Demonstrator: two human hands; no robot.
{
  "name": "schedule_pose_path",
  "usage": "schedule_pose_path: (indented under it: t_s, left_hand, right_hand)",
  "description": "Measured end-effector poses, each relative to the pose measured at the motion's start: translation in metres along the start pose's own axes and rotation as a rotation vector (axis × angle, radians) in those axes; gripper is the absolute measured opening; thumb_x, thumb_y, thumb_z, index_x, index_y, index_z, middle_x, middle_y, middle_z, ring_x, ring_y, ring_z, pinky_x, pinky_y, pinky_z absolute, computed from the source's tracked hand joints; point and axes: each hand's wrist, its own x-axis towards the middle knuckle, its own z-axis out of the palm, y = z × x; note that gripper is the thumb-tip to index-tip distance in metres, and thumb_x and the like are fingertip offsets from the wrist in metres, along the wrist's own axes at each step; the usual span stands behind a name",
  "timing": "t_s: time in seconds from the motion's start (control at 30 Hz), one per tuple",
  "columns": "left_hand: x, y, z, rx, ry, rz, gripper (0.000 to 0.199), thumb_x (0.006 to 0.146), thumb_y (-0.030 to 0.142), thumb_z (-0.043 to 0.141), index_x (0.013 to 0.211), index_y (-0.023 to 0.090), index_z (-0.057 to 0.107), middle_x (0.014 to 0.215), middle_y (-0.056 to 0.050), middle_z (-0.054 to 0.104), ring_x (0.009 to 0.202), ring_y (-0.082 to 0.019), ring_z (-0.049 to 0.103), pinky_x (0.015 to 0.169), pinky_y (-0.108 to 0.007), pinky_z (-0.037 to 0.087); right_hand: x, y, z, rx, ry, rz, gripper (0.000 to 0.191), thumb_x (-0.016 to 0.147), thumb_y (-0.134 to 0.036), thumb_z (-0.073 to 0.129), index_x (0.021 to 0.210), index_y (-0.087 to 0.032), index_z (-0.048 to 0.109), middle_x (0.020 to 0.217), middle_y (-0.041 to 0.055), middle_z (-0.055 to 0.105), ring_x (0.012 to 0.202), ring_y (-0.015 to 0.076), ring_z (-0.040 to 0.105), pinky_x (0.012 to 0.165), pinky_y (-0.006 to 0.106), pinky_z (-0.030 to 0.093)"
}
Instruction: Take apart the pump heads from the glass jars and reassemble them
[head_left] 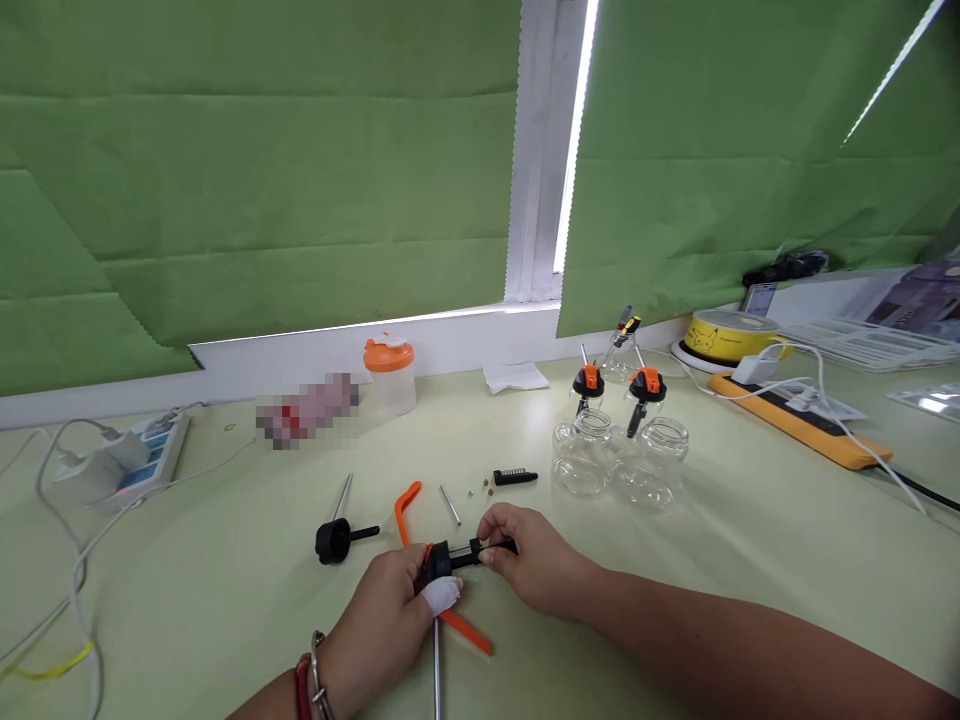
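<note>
My left hand (pixel 401 610), with white tape around the thumb, is closed on a black cap-like part (pixel 441 562) lying on its side. A metal rod (pixel 437 670) runs from it toward me, and an orange strip (pixel 466 633) sticks out below. The fingers of my right hand (pixel 529 555) pinch a narrow black stem (pixel 472 552) that extends right from the cap-like part. Beyond my hands lie an orange bent lever (pixel 405 508), a metal pin (pixel 451 505), tiny bits (pixel 487 488) and a black piece with a spring (pixel 515 477).
Left of my hands rests another black cap with a rod (pixel 334 540). Glass jars (pixel 645 470) with orange-and-black tops stand at right. An orange-lidded shaker (pixel 391 375) is at the back. Power strips (pixel 799 420) and white cables (pixel 79 570) occupy both sides.
</note>
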Motion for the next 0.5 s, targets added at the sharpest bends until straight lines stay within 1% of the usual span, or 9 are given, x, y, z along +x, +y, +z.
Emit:
schedule_pose_path:
  t_s: [0.07,0.17,0.23,0.3,0.5]
  left_hand:
    - [0.0002,-0.0017,0.0004,0.001,0.004,0.010,0.021,0.080,0.037,0.052,0.073,0.018,0.057,0.063,0.002,0.053,0.063,-0.017,0.049,0.060,-0.025,0.039]
    - [0.0008,-0.0055,0.0014,0.039,0.005,0.015,0.023,0.080,0.039,0.051,0.076,0.017,0.058,0.069,0.000,0.056,0.066,-0.018,0.050,0.061,-0.026,0.040]
    - [0.0012,-0.0077,0.0018,0.079,0.017,0.015,0.025,0.080,0.040,0.050,0.077,0.017,0.059,0.070,-0.001,0.056,0.067,-0.018,0.050,0.061,-0.026,0.040]
    - [0.0017,-0.0090,0.0020,0.104,0.026,0.019,0.025,0.080,0.040,0.050,0.077,0.017,0.060,0.069,-0.001,0.055,0.065,-0.018,0.050,0.060,-0.026,0.039]
    - [0.0028,-0.0088,0.0018,0.064,-0.001,0.023,0.024,0.081,0.038,0.050,0.079,0.017,0.060,0.071,-0.001,0.056,0.066,-0.018,0.049,0.061,-0.026,0.039]
  right_hand:
    - [0.0004,0.0002,0.0012,0.004,-0.007,0.017,0.010,0.076,-0.015,0.057,0.085,-0.019,0.057,0.076,0.0005,0.059,0.069,0.0140,0.052,0.063,0.025,0.040]
    - [0.0010,0.0011,0.0029,-0.001,-0.009,0.021,0.014,0.077,-0.015,0.056,0.090,-0.019,0.058,0.074,0.0002,0.057,0.067,0.0136,0.051,0.062,0.025,0.040]
    - [0.0010,0.0013,0.0035,-0.008,-0.014,0.015,0.014,0.078,-0.015,0.054,0.090,-0.019,0.058,0.074,0.0002,0.057,0.066,0.0133,0.051,0.061,0.025,0.040]
    - [0.0007,0.0010,0.0034,-0.014,-0.014,0.003,0.011,0.078,-0.015,0.054,0.088,-0.019,0.057,0.074,0.0006,0.058,0.066,0.0131,0.050,0.061,0.025,0.039]
    - [-0.0013,-0.0004,0.0020,-0.077,0.047,-0.035,0.011,0.075,-0.015,0.057,0.083,-0.020,0.050,0.074,-0.0009,0.056,0.066,0.0130,0.048,0.058,0.023,0.037]
